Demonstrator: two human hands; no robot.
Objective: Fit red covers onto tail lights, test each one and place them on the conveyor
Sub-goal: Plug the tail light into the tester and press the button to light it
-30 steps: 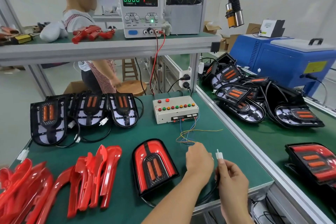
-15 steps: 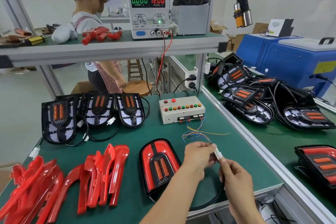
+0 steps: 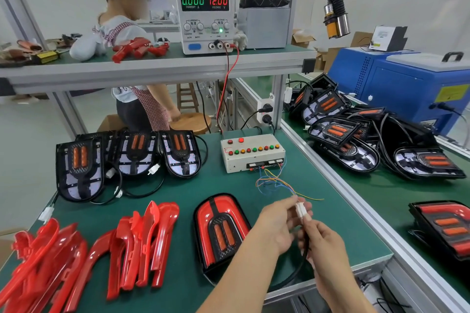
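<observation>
A tail light with a red cover (image 3: pixel 221 230) lies on the green bench in front of me. Its black cable runs to a white plug that my right hand (image 3: pixel 324 244) pinches. My left hand (image 3: pixel 276 223) pinches the white connector (image 3: pixel 301 209) on the coloured wires from the white test box (image 3: pixel 251 156). The two white pieces meet between my fingertips. Loose red covers (image 3: pixel 142 241) lie in rows at the left. Three uncovered tail lights (image 3: pixel 129 157) lean at the back left.
A power supply (image 3: pixel 204 16) on the upper shelf reads 0.000 and 12.00. Several tail lights (image 3: pixel 356 140) lie on the conveyor (image 3: pixel 396 193) at the right, behind an aluminium rail. A blue machine (image 3: pixel 407 89) stands beyond. Another person stands behind the shelf.
My hands have come together: the plug in my right hand, held apart a second ago, now meets the wired connector in my left. The camera has tilted down and right.
</observation>
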